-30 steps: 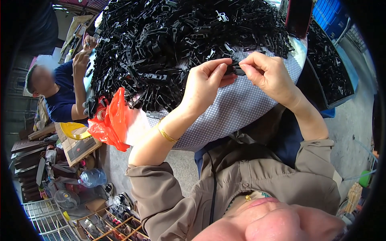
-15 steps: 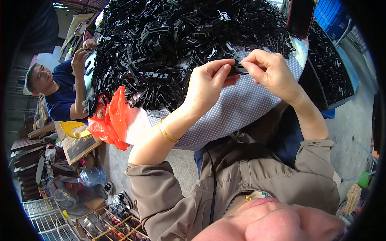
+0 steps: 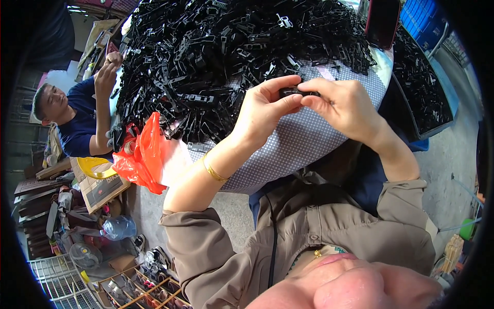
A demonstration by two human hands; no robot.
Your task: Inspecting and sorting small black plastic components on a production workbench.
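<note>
Left hand: the left hand [image 3: 262, 105] is pinching, thumb and forefinger nearly closed on one end of a small black part [image 3: 289, 92].
Right hand: the right hand [image 3: 347, 105] is curling inward, thumb and fingertips close together at the part's other end; its exact grip is being hidden.
Black part: it is sitting between both sets of fingertips, above the cloth's near edge.
Change: the right fingers are now closing in against the left ones, where half a second ago they were standing a little apart. Both hands seem to be working this one piece at close quarters.
Bracelet: a thin gold bracelet [image 3: 213, 169] is circling the left wrist.
Cloth: pale-dotted grey cloth [image 3: 309, 134] is draping in soft folds.
Pile: hard, glossy black parts [image 3: 195, 51], slim and slotted, are heaping up beyond the hands.
Bag: a crinkled red plastic bag [image 3: 149, 149] is slumping at left.
Bin: a straight-edged bin [image 3: 436, 130] is holding more black pieces at right.
Co-worker: a person in navy [image 3: 77, 121] is raising both hands beside the pile.
</note>
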